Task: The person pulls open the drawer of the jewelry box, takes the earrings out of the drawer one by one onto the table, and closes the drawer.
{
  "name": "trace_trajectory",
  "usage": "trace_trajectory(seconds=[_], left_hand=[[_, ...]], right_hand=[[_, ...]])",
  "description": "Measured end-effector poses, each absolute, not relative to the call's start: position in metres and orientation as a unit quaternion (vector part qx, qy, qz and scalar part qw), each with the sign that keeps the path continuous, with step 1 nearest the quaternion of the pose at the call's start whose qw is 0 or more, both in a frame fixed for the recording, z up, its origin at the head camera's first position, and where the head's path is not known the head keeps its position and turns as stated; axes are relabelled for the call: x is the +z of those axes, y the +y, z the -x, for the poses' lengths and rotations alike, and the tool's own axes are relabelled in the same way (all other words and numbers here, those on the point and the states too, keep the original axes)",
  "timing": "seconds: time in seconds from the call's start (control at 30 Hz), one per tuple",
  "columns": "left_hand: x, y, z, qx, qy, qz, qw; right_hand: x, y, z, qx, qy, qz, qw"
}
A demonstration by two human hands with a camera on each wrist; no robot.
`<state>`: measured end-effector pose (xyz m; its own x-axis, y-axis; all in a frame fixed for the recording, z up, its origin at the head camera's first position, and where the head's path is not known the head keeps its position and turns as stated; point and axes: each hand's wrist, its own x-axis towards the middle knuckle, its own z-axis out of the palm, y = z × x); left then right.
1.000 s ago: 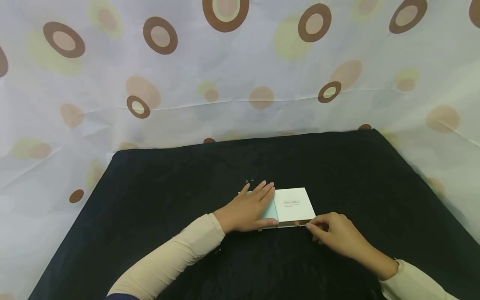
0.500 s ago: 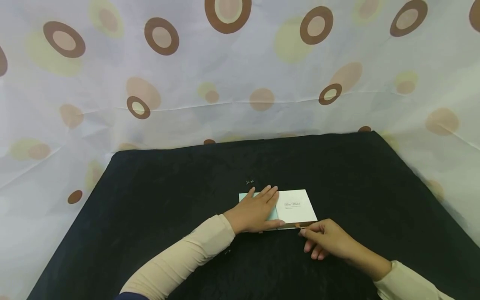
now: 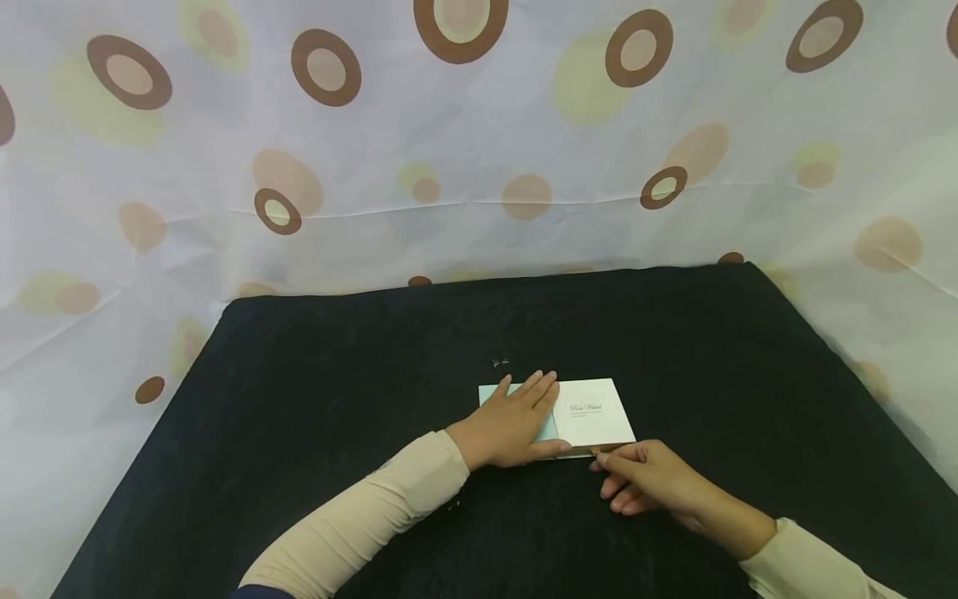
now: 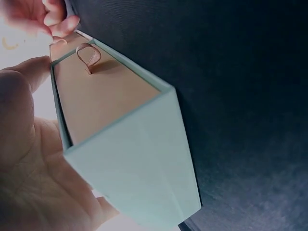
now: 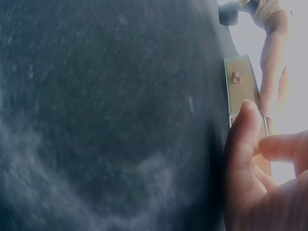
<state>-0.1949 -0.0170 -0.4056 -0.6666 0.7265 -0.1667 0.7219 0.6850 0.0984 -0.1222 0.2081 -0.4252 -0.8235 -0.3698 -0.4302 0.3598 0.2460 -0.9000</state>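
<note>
A small box with a mint section (image 3: 549,428) on the left and a white-topped section (image 3: 595,416) on the right lies on the black cloth. My left hand (image 3: 512,424) rests flat over the mint part, fingers spread and thumb along the front edge. In the left wrist view, the mint side wall (image 4: 144,154) frames a tan drawer front (image 4: 91,101) with a ribbon loop (image 4: 97,53). A second ribbon loop (image 4: 59,40) is at the white section's front. There, the thumb and forefinger of my right hand (image 3: 659,478) pinch this loop, partly hiding it.
Black cloth (image 3: 359,358) covers the table. Small pale marks (image 3: 501,363) show just behind the box. A white curtain with brown and yellow ovals (image 3: 464,241) hangs behind and along the sides.
My right hand has moved left from the box's front right corner to the ribbon loop. The left hand stays on the mint section, shifted slightly right in view.
</note>
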Motion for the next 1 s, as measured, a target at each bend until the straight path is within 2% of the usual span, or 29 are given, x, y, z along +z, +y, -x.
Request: trace_trajectory(seconds=[1.0], left_hand=[[-0.4076,-0.0181,0.1965,0.007,0.911,-0.402,0.091]], right_hand=[[-0.4322,0.2002,0.1238,-0.678,0.663,-0.038,0.314]])
